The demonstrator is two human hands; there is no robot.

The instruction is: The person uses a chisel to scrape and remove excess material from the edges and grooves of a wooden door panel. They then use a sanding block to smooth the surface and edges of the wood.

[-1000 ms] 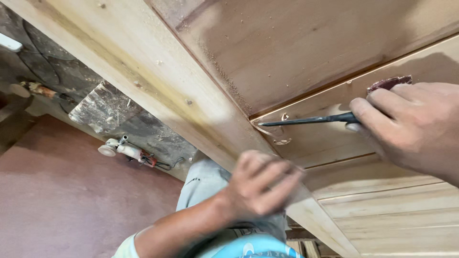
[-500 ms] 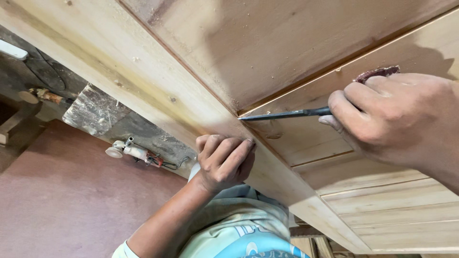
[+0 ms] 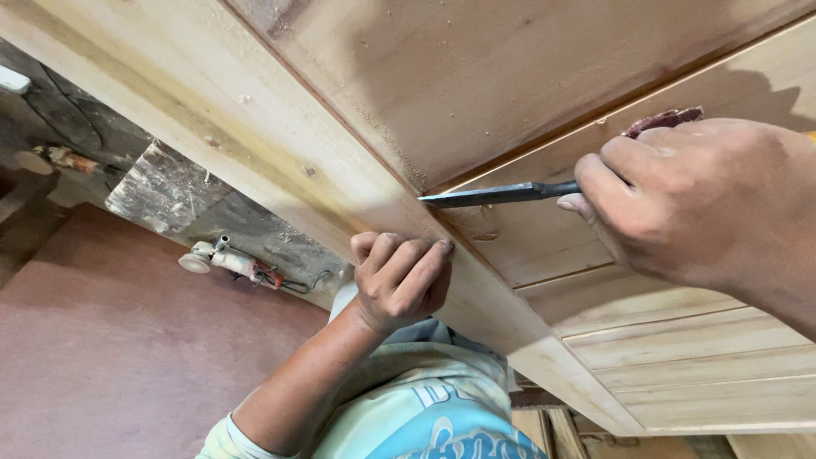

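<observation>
While the right hand (image 3: 705,204) wraps its grip tightly round the handle of a chisel (image 3: 501,195), the dark blade runs out leftward from the fingers and ends with its tip in the corner where a pale wooden frame rail (image 3: 280,161) meets the recessed panel (image 3: 510,76). Only a reddish stub of the handle shows above the knuckles; the rest is buried in the closed grip. Just below the blade tip, the left hand (image 3: 399,280) curls its fingers over the edge of the same rail, its grip closed on the wood and pressed against it, close to the steel but not touching it as far as I can see. Beyond the right-hand grip, the wood steps down in several moulded strips (image 3: 680,348). Well away from both hands, down on the reddish floor (image 3: 93,357), lies a small power tool (image 3: 234,262) with a red and black cord, beside a rough stone block (image 3: 166,191). A light blue-green shirt (image 3: 425,408) shows under the left forearm.
</observation>
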